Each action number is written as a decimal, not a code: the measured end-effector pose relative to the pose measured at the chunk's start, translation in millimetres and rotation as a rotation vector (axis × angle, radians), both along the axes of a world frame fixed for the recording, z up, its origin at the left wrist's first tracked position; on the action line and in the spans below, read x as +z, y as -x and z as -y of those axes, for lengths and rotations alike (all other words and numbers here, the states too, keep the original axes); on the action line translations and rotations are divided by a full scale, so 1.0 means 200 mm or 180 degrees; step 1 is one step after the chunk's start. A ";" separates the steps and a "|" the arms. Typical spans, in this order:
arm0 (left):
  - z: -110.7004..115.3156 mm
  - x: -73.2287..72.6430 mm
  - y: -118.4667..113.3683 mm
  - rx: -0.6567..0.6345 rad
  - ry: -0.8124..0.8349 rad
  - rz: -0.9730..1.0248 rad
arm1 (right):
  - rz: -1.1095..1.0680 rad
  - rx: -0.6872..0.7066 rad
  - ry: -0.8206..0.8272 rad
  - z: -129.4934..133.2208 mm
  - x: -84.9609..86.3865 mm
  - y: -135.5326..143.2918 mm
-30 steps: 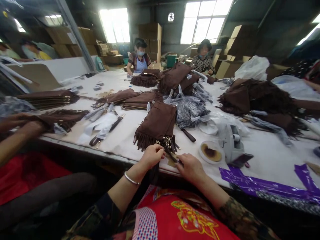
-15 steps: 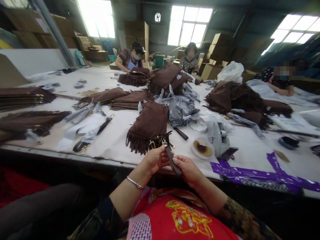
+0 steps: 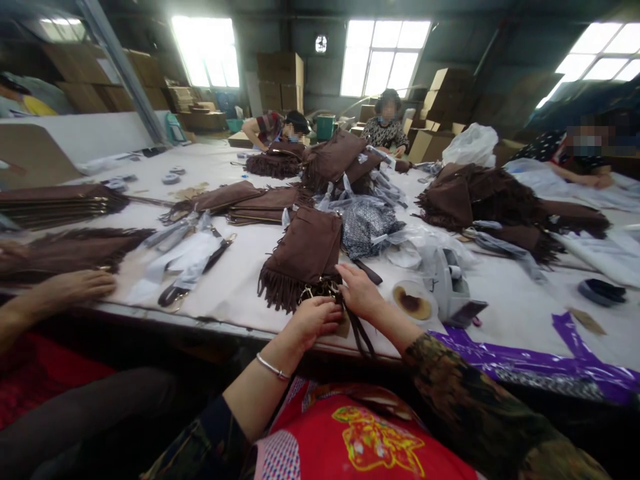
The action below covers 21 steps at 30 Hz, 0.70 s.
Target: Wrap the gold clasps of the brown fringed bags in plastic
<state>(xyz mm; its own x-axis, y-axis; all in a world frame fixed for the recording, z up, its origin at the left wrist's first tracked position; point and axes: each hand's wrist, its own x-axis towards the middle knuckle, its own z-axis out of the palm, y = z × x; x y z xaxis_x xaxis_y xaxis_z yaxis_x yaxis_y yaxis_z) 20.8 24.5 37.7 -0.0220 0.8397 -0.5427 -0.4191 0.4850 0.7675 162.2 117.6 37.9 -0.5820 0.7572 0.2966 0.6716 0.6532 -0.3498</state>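
A dark brown fringed bag point(image 3: 307, 243) lies on the table in front of me, its fringe toward the lower left. At its near corner are gold-coloured metal fittings point(image 3: 320, 290). My left hand point(image 3: 315, 320) rests by these fittings, fingers stretched to the right and slightly bent, with no clear grip. A tan tag point(image 3: 344, 327) shows partly beside its fingertips. My right hand point(image 3: 361, 291) has its fingers and thumb at the bag's right edge; what lies under them is partly hidden. A dark wrist strap point(image 3: 361, 333) dangles below my right hand over the table edge.
White tape dispenser point(image 3: 447, 287) and tape roll point(image 3: 413, 300) stand to my right, beside purple plastic point(image 3: 520, 353). Piles of brown bags point(image 3: 480, 197) lie farther back. A co-worker's hand point(image 3: 75, 285) is at the left, near another bag point(image 3: 85, 250). Other people sit across the table.
Both hands were on the wrist strap; now the strap hangs down. My right hand has moved up to the bag's edge. A co-worker's hand has appeared at the left.
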 end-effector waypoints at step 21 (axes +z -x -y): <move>-0.21 0.29 0.19 0.0354 -0.0164 0.0421 | -0.1388 0.0117 0.0574 0.28 0.06 0.01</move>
<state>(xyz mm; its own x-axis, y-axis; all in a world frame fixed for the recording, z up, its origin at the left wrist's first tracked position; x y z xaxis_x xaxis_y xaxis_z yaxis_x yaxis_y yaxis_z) -16.8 66.3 95.9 -0.0477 0.8627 -0.5034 -0.5669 0.3916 0.7248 160.7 62.0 50.3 -0.4597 0.8003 0.3849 0.4143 0.5766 -0.7042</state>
